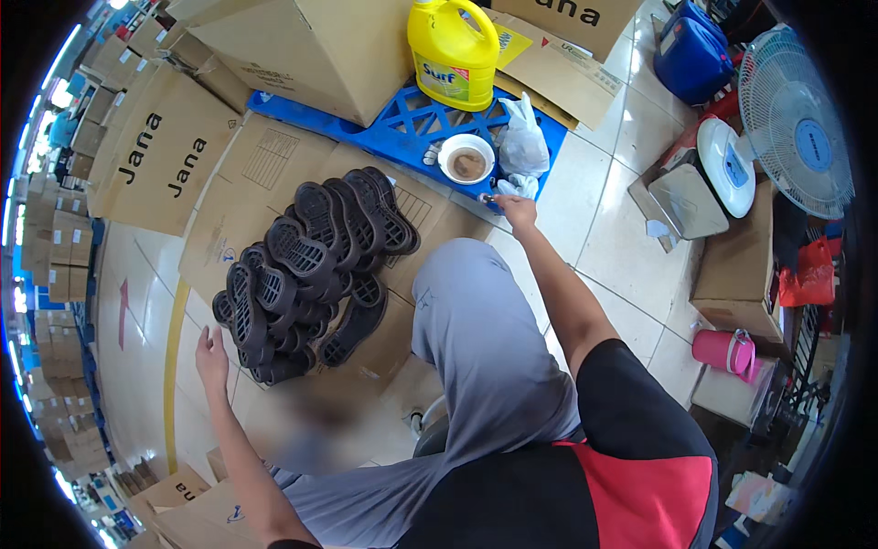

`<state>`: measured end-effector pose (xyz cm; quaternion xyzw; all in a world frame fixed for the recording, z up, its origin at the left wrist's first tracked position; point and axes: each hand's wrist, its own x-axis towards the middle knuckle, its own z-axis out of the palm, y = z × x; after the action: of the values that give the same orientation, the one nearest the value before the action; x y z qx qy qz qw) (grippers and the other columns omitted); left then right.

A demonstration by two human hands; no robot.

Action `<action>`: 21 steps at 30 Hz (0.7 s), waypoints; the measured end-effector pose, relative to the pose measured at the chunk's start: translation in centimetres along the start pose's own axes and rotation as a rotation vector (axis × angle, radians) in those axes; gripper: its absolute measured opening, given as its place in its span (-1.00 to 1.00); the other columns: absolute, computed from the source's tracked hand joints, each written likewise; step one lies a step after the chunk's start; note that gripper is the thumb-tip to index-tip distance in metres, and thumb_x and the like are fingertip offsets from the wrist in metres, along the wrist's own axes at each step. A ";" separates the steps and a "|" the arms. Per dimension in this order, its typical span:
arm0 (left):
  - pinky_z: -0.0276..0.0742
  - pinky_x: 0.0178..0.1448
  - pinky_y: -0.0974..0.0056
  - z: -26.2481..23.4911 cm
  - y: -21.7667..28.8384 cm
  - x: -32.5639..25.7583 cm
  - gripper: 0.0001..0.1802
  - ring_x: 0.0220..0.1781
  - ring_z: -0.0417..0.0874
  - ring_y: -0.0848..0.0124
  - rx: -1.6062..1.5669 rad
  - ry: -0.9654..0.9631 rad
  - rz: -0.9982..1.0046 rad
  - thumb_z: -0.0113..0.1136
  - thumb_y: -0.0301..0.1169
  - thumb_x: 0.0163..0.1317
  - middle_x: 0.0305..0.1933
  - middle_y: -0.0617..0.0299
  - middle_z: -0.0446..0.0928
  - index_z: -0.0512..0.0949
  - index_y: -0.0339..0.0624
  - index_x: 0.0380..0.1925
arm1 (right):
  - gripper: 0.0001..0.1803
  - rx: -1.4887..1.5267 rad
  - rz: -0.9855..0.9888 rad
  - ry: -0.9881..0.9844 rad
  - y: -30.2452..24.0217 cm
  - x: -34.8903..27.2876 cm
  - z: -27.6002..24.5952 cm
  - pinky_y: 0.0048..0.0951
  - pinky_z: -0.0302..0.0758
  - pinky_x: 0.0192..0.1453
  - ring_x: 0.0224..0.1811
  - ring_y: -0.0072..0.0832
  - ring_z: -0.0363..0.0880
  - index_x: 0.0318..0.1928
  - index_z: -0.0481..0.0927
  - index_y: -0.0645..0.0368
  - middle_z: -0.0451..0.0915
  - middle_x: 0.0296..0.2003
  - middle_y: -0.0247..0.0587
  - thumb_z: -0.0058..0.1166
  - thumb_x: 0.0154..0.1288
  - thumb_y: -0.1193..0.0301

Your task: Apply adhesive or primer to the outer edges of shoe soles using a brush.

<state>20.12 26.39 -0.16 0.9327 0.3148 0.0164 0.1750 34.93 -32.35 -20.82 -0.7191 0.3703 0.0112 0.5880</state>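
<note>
Dark brown shoe soles (297, 245) with grid-patterned undersides lie in a heap on flattened cardboard (219, 242). My left hand (212, 361) hovers at the heap's near left side, fingers apart and holding nothing. Over to the right, my right hand (517, 212) pinches something small, too small to make out, at the edge of a blue plastic pallet (389, 137). On that pallet, just beyond this hand, stands a white bowl (444, 165) with brownish contents. A crumpled whitish plastic bag (523, 146) sits beside the bowl.
A yellow jug (453, 55) and a large cardboard box (302, 55) stand on the pallet. To the right are a standing fan (794, 123), a blue container (692, 62) and a pink jug (724, 352). Stacked boxes (64, 247) line the far left.
</note>
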 end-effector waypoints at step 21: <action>0.25 0.21 0.08 -8.0 3.5 -26.2 -0.66 0.04 0.47 0.10 0.366 0.229 -0.028 0.12 -0.25 0.18 -0.08 0.07 0.55 0.53 -0.12 -0.06 | -0.87 0.150 -0.927 0.171 -21.3 -11.5 -0.9 -0.62 0.26 -0.39 -0.52 -0.67 0.29 -0.36 0.51 0.22 0.45 -0.53 -0.38 0.16 0.15 0.44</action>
<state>0.02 10.83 10.60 0.9365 0.3434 0.0623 -0.0341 37.82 -26.39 2.54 -0.7625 0.0573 -0.3383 0.5485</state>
